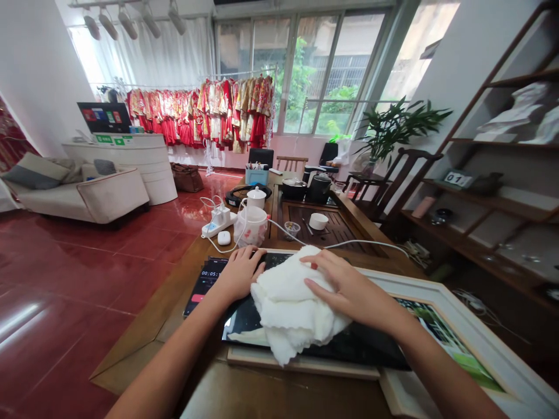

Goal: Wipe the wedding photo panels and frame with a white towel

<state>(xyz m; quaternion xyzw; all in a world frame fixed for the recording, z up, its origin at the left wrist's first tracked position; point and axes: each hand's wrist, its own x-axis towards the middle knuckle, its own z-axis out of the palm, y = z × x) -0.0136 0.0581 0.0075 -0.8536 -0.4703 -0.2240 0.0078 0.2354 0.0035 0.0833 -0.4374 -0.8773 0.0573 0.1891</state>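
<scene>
A crumpled white cloth [292, 297] lies on a glossy black panel [358, 346]. My right hand [336, 282] presses on the cloth from the right, its fingers curved over the folds. At the panel's left side rests my left hand [242, 272], fingers stretched forward on the surface and thumb close to the cloth. The panel sits on a pale wooden frame [305, 368], whose front edge shows beneath it. Beside my left wrist lies a phone [205, 285] with a running timer on its screen.
A framed picture [454, 334] lies to the right. Beyond my hands stand a lidded white pot [252, 224], a power strip [218, 224], a small white bowl [318, 221] and a dark kettle [319, 187]. A white cable [362, 241] crosses the tea tray [349, 227].
</scene>
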